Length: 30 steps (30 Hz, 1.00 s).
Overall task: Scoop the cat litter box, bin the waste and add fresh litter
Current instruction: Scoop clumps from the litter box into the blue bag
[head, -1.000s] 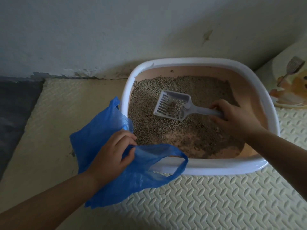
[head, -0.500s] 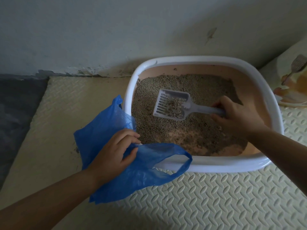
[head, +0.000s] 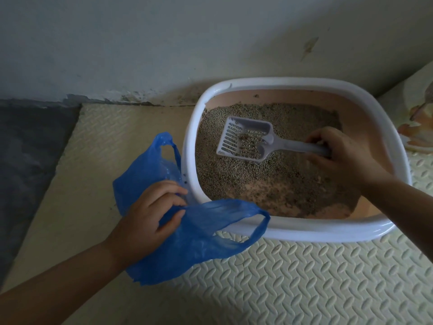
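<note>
Right hand [head: 344,158] clasps handle of slotted grey plastic scoop [head: 246,139], right of centre, over granular litter in white-rimmed pink plastic litter box [head: 304,233]; small clump aboard; left hand [head: 150,212] pinches crumpled blue plastic bag [head: 201,240], lower centre; risk: bag mouth looks collapsed, tilted scoop spills onto cream foam mat [head: 304,285].

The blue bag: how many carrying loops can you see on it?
2. One handle loop stands up at the far end of the blue bag, beside the litter box rim. The other handle loop drapes over the box's near rim.
</note>
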{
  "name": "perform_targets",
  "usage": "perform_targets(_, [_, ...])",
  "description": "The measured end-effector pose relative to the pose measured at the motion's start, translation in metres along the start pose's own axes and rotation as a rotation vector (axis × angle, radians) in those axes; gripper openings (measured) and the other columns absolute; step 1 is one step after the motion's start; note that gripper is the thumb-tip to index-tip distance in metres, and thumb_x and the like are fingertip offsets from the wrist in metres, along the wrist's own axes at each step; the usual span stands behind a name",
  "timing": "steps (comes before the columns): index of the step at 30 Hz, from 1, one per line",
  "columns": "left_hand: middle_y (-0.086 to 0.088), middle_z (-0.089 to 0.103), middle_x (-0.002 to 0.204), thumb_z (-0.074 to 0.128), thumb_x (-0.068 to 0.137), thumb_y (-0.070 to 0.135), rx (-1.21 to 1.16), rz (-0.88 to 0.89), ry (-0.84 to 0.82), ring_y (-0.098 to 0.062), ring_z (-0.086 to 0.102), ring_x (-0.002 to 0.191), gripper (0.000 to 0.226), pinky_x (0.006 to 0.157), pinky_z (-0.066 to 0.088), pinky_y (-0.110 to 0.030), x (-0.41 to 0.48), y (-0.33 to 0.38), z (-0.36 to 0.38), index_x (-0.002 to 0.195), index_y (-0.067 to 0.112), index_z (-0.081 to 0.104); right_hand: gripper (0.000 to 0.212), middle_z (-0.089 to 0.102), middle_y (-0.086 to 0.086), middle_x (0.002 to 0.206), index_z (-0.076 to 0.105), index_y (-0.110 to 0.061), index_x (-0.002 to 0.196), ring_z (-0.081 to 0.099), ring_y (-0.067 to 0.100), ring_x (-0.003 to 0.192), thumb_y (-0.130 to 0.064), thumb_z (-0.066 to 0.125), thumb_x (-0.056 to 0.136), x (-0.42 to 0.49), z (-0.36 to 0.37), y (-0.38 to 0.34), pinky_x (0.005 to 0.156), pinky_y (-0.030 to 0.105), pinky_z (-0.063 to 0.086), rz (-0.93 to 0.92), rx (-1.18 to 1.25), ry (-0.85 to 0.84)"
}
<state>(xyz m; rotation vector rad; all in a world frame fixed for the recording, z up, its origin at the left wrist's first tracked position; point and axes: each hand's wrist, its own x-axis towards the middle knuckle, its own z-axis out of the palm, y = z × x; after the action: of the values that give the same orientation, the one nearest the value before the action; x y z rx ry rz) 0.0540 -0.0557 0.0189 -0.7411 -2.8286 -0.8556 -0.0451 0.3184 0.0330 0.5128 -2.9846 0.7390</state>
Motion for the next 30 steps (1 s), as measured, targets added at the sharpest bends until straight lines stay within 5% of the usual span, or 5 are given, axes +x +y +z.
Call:
perform_targets(5, [-0.003, 0.062, 0.109, 0.054, 0.091, 0.024, 0.071, 0.071, 0.002, -0.008, 0.051, 0.116, 0.025, 0.107, 0.033, -0.02, -0.012, 0.002, -0.017, 0.084, 0.007, 0.071, 0.029, 0.05, -0.001, 0.088, 0.06, -0.005, 0.103, 0.049, -0.013, 0.077, -0.003, 0.072, 0.077, 0.005, -0.008, -0.005, 0.066, 0.002, 0.035, -0.035, 0.132, 0.022])
perform_targets(11, [-0.003, 0.061, 0.109, 0.056, 0.09, 0.024, 0.112, 0.04, 0.054, -0.009, 0.051, 0.118, 0.024, 0.109, 0.033, -0.024, -0.03, 0.003, -0.034, 0.084, 0.007, 0.073, 0.031, 0.053, -0.012, 0.084, 0.057, -0.014, 0.101, 0.05, -0.011, 0.073, -0.002, 0.073, 0.077, 0.011, -0.012, -0.026, 0.064, 0.003, 0.036, -0.165, 0.244, -0.033])
perform_targets(17, [-0.006, 0.061, 0.11, 0.059, 0.089, 0.024, 0.145, 0.018, 0.066, -0.012, 0.049, 0.12, 0.022, 0.109, 0.032, -0.026, -0.054, 0.008, -0.048, 0.084, 0.009, 0.074, 0.025, 0.056, -0.015, 0.085, 0.057, -0.029, 0.101, 0.052, 0.001, 0.069, -0.036, 0.062, 0.077, 0.016, -0.014, -0.057, 0.06, 0.008, 0.037, -0.299, 0.354, -0.15])
perform_targets(20, [-0.008, 0.062, 0.111, 0.058, 0.091, 0.026, 0.176, 0.018, 0.066, -0.015, 0.05, 0.119, 0.024, 0.108, 0.034, -0.029, -0.067, 0.008, -0.055, 0.084, 0.009, 0.074, 0.027, 0.056, -0.016, 0.088, 0.057, -0.035, 0.1, 0.054, 0.003, 0.072, -0.025, 0.066, 0.076, 0.02, -0.012, -0.076, 0.06, 0.01, 0.037, -0.344, 0.338, -0.204])
perform_targets(30, [-0.003, 0.055, 0.118, 0.056, 0.095, 0.031, 0.161, -0.045, 0.114, -0.018, 0.049, 0.12, 0.028, 0.108, 0.034, -0.027, -0.104, 0.006, -0.063, 0.086, 0.011, 0.073, 0.023, 0.058, -0.011, 0.085, 0.066, -0.019, 0.098, 0.054, 0.005, 0.071, -0.021, 0.072, 0.075, 0.044, 0.019, -0.161, 0.063, 0.017, 0.041, -0.544, 0.211, -0.248])
